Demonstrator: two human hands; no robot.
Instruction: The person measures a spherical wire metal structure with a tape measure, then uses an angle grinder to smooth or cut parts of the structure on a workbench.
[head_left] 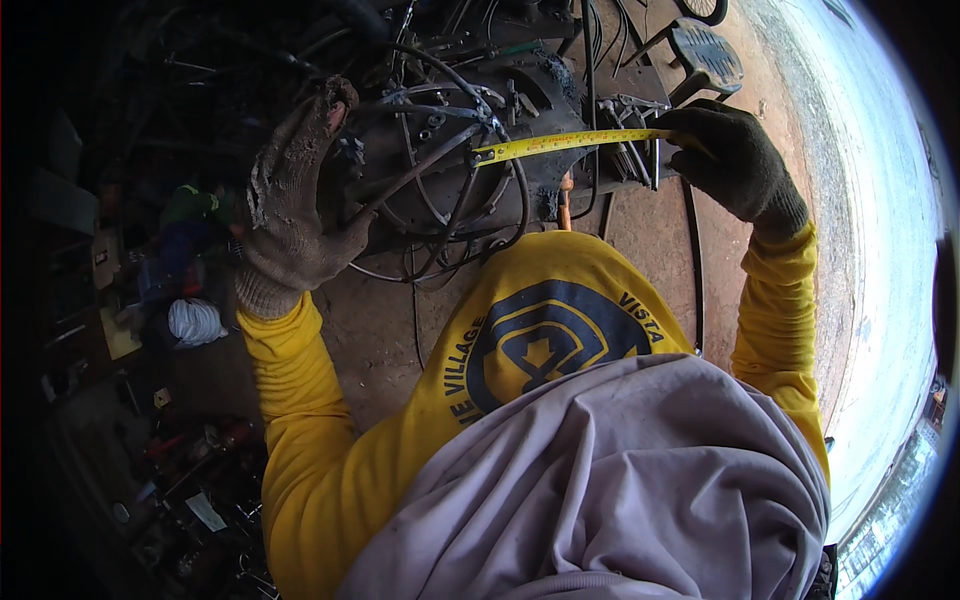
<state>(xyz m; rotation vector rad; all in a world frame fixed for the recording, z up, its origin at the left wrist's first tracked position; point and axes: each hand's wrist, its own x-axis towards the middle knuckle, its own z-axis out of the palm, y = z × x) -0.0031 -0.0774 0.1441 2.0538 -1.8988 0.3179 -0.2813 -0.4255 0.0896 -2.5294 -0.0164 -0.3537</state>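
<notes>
My right hand [738, 165], in a dark glove, is closed at the right end of a yellow tape measure [575, 143]. The blade stretches left from it, and its free end lies over a frame of bent metal rods [430, 165]. Any case inside that hand is hidden. My left hand [300, 195], in a worn, frayed brown glove, is raised at the frame's left side. Its fingers are stretched out, with some bare fingertip showing, and its thumb is beside a slanting rod; whether they touch I cannot tell.
Under the frame is a dark workbench [545, 95] with loose metal pieces. A dark stool [706, 50] stands at the far right. To the left, a person in dark clothing [180, 235] is near a white bundle [197, 322]. Tools and scrap litter the lower left floor.
</notes>
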